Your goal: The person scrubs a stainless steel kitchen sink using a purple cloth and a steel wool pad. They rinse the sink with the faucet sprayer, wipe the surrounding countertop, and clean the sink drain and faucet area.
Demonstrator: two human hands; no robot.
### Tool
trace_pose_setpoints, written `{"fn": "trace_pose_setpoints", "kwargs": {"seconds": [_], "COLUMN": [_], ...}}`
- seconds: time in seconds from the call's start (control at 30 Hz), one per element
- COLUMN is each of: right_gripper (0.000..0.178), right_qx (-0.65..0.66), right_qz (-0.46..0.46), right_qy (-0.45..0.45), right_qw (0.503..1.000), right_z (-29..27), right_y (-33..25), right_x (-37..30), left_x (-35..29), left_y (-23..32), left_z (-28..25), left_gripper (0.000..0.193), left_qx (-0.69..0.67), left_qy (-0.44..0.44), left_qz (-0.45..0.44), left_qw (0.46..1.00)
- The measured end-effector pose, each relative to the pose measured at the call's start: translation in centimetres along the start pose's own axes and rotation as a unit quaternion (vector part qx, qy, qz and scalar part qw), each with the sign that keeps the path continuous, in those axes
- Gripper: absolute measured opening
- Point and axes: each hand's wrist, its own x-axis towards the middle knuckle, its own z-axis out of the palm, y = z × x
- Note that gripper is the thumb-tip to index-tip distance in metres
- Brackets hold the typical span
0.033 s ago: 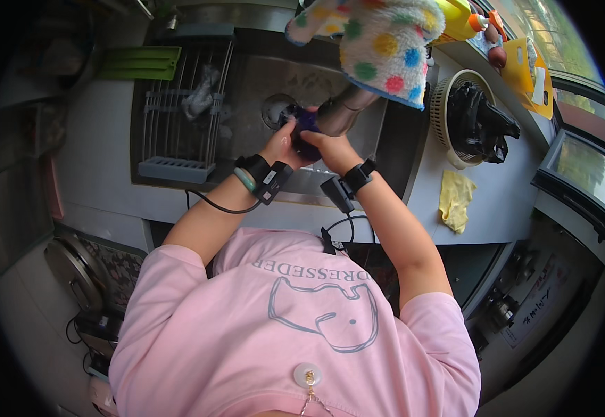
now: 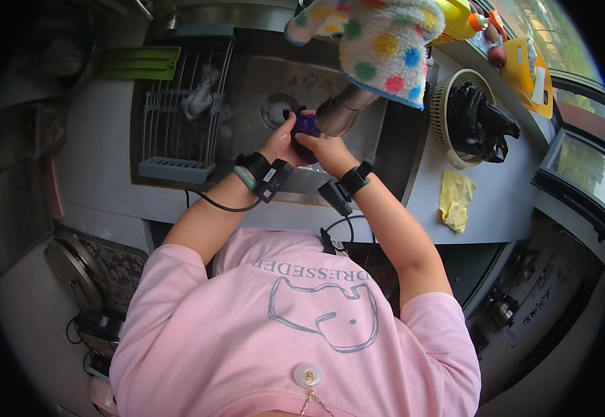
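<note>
Over the steel sink (image 2: 261, 149), my left hand (image 2: 280, 144) and my right hand (image 2: 325, 147) are closed on a dark purple, rounded thing (image 2: 305, 131). Its kind cannot be made out, as my fingers cover much of it. It sits just left of the metal faucet (image 2: 341, 115), close under the spout. Behind it lies the round drain (image 2: 278, 110) with white suds in it. Both wrists carry black straps with small devices and cables.
A metal rack (image 2: 188, 111) with a plastic bag spans the sink's left side, beside a green board (image 2: 139, 64). A dotted towel (image 2: 389, 48) hangs above the faucet. On the right counter are a basket (image 2: 441, 118) holding a black bag (image 2: 479, 121), and a yellow cloth (image 2: 457, 201).
My right hand has shifted slightly left and its wrist has turned a little. The purple thing looks slightly turned between my hands, and more of the drain shows.
</note>
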Motion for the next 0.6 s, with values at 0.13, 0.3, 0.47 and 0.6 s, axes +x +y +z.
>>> {"fn": "trace_pose_setpoints", "kwargs": {"seconds": [0.13, 0.3, 0.47, 0.6], "right_gripper": [0.042, 0.023, 0.018, 0.013], "right_qx": [-0.03, -0.203, -0.237, -0.226], "right_qz": [-0.031, -0.192, -0.16, -0.271], "right_qy": [-0.018, -0.019, 0.127, 0.171], "right_qw": [0.999, 0.96, 0.95, 0.92], "right_z": [1.2, -0.1, -0.1, 0.6], "right_y": [0.0, 1.5, 3.0, 3.7], "right_x": [-1.1, -0.2, 2.3, 2.6], "left_x": [0.9, 1.1, 1.0, 0.7], "left_y": [1.3, -0.1, -0.9, -0.3], "left_z": [-0.8, 0.1, 1.3, 1.0], "left_gripper": [0.047, 0.045, 0.047, 0.045], "left_qx": [0.086, 0.068, 0.04, 0.074], "left_qy": [0.021, 0.179, 0.143, 0.156], "left_qz": [0.01, 0.058, 0.051, 0.083], "left_qw": [0.996, 0.98, 0.988, 0.981]}}
